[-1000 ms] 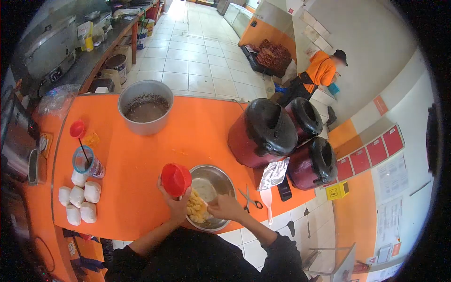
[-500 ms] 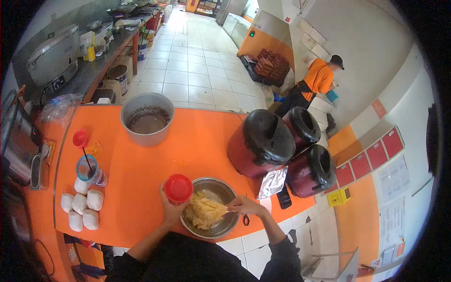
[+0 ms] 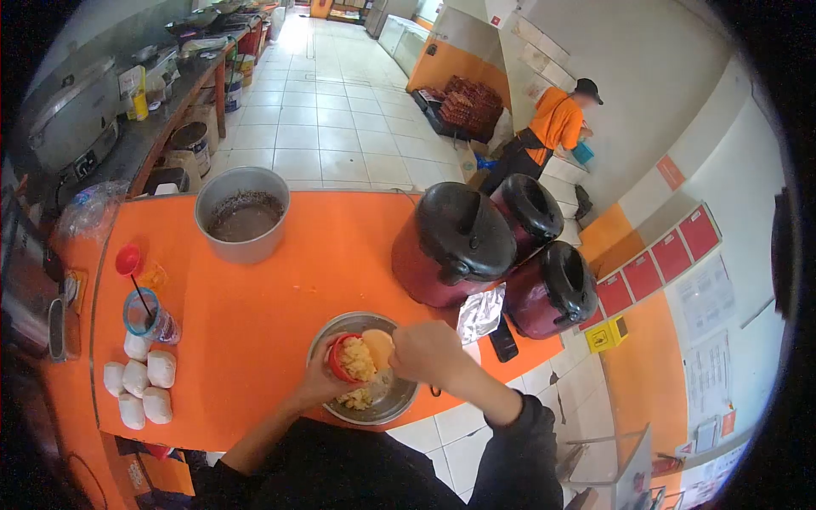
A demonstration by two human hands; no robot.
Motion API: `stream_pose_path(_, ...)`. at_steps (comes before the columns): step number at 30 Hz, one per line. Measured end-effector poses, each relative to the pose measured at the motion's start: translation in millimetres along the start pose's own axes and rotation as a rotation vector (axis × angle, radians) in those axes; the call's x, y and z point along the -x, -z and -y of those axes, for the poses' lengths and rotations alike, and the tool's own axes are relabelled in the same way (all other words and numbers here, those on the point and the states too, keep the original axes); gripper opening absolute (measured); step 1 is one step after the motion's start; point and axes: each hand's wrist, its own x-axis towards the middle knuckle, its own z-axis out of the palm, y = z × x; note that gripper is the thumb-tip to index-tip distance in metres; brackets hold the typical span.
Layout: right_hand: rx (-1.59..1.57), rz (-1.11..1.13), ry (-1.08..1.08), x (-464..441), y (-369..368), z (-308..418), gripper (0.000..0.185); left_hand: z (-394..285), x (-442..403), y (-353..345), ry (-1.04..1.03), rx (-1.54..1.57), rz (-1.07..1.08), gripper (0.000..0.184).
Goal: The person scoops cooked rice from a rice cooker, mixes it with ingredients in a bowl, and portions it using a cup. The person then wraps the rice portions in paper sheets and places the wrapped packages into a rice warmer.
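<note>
My left hand (image 3: 316, 381) is wrapped round a small red bowl (image 3: 335, 360), tilted toward the right over a steel mixing bowl (image 3: 403, 401). Clumpy yellow food (image 3: 358, 362), possibly rice, fills the red bowl. In my right hand (image 3: 427, 354) is a pale rice paddle (image 3: 380, 347), its blade against the right side of that food. More of the yellow food (image 3: 355, 398) lies in the steel bowl, partly hidden under my left hand and the red bowl. The paddle's handle is hidden inside my right fist.
A large metal pot (image 3: 243, 214) stands at the back of the orange table (image 3: 246, 340). Dark-red containers (image 3: 450, 246) with black lids, foil (image 3: 481, 313) and a phone (image 3: 503, 342) are on the right. Several white wrapped bundles (image 3: 134, 379) and a clear cup (image 3: 153, 319) sit left. Another person (image 3: 548, 127) works beyond.
The red bowl has moved from beside the steel bowl to over it and now holds yellow food. My right hand has lifted the paddle from the steel bowl to the red bowl.
</note>
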Motion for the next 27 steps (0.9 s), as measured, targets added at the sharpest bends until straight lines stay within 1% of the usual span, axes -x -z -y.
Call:
stream_pose_path(2,0.077,0.002,0.0,12,-5,19,0.02,1,3,-1,0.035,0.021,-0.052,0.092)
stream_pose_path(4,0.2,-0.085,0.062,23,-48,40,0.015,1,5,-5,0.087,0.077,-0.107,0.093)
stream_pose_path(6,0.444,-0.317,0.009,34,-90,75,0.009,-9,5,-15,-0.063,-0.265,-0.176,0.095)
stream_pose_path(7,0.392,-0.262,0.016,33,-90,80,0.009,-12,5,-19,-0.138,-0.436,-0.205,0.096)
stream_pose_path(9,0.283,-0.152,0.03,32,-85,87,0.009,-8,6,-16,-0.205,-0.571,-0.168,0.096)
stream_pose_path(10,0.241,-0.146,0.065,31,-80,82,0.009,-5,7,-13,-0.239,-0.639,-0.151,0.096)
stream_pose_path(12,0.148,-0.132,0.131,30,-62,60,0.009,6,7,1,-0.205,-0.658,-0.052,0.097)
stream_pose_path(13,0.098,-0.088,0.102,26,-57,43,0.009,8,6,8,-0.189,-0.667,-0.001,0.098)
stream_pose_path(16,-0.074,0.023,0.009,13,-35,-16,0.01,-24,5,23,-0.053,-0.493,0.087,0.101)
stream_pose_path(19,-0.009,0.183,-0.121,-25,-76,-46,0.01,-3,13,37,0.073,-0.171,-0.027,0.101)
stream_pose_path(20,0.003,0.064,-0.091,-38,-112,-49,0.009,-2,12,39,0.067,-0.093,-0.039,0.1)
stream_pose_path(21,0.015,-0.056,-0.058,-43,-149,-37,0.009,-1,11,40,0.059,-0.016,-0.052,0.099)
stream_pose_path(22,0.091,-0.152,0.015,-31,-179,-13,0.008,0,9,41,0.051,0.061,-0.068,0.098)
stream_pose_path(24,0.15,-0.145,0.175,-16,-175,12,0.007,5,4,39,-0.096,-0.05,-0.169,0.094)
stream_pose_path(25,0.131,-0.038,0.255,0,-135,30,0.007,8,2,37,-0.165,-0.108,-0.217,0.093)
stream_pose_path(26,0.113,0.07,0.336,5,-111,38,0.007,13,2,35,-0.096,-0.077,-0.291,0.092)
stream_pose_path(27,0.142,0.018,0.281,-4,-107,34,0.007,19,2,31,-0.025,-0.043,-0.365,0.091)
